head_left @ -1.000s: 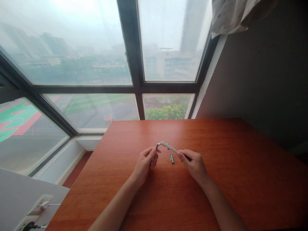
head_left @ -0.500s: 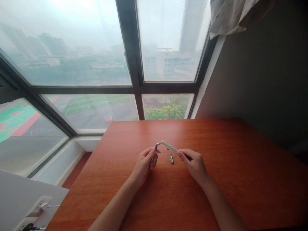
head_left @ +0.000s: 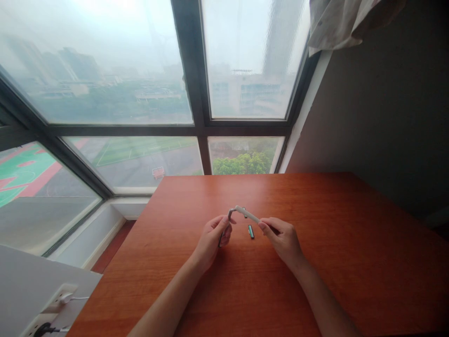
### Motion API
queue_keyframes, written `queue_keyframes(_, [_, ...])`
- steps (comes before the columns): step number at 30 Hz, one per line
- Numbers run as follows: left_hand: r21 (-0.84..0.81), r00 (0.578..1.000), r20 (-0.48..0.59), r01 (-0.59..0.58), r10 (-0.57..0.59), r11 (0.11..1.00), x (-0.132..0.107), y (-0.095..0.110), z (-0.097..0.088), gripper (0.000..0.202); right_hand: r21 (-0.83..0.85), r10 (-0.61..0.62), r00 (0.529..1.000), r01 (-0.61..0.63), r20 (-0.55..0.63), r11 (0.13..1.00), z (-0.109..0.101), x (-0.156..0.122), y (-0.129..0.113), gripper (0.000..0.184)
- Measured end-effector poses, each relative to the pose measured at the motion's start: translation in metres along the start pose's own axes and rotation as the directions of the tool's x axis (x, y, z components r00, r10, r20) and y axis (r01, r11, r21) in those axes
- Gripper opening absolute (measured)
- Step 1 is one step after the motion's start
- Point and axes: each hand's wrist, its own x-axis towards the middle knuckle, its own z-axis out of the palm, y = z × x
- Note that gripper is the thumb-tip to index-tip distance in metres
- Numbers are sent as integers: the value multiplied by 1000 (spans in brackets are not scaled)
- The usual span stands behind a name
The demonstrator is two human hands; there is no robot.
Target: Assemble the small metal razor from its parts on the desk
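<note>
My left hand (head_left: 212, 238) is closed around a razor handle (head_left: 230, 213), whose dark grip runs down through the fingers and whose shiny bent neck points up and to the right. In my right hand (head_left: 283, 236) is a slim pale-grey stick (head_left: 247, 214), pinched near its lower end between thumb and fingers. Its rounded far end meets the tip of the razor neck, apparently touching it. Between the hands, a small dark razor cartridge (head_left: 250, 231) with a green strip lies on the table. A second small dark piece (head_left: 245, 215) lies farther back, partly hidden by the pale stick.
The reddish-brown wooden table (head_left: 168, 281) reaches to large framed windows (head_left: 242, 126). A grey wall (head_left: 379, 117) is on the right, with a hanging cloth (head_left: 336, 23) above. At lower left, plugs sit in a wall socket (head_left: 59, 299).
Both hands keep nearly the same place and grip. The razor neck and the stick's tip have shifted very slightly; the whole view has moved a little.
</note>
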Motion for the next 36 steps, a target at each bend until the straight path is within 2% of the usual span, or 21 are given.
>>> queue_keyframes(9, [-1,1000,25,5,-5,1000,0,0,-1,29,-15,-21,1000,21,-1,1000,0,1,-3,27])
queue_keyframes(21, [-6,1000,-1,31,-31,1000,-1,2,1,35,-58,-23,1000,22,-19,998,-1,1,-4,30])
queue_keyframes(36, [-65,999,12,40,-40,997,-1,3,0,32,-33,-20,1000,19,-10,999,-1,1,-4,30])
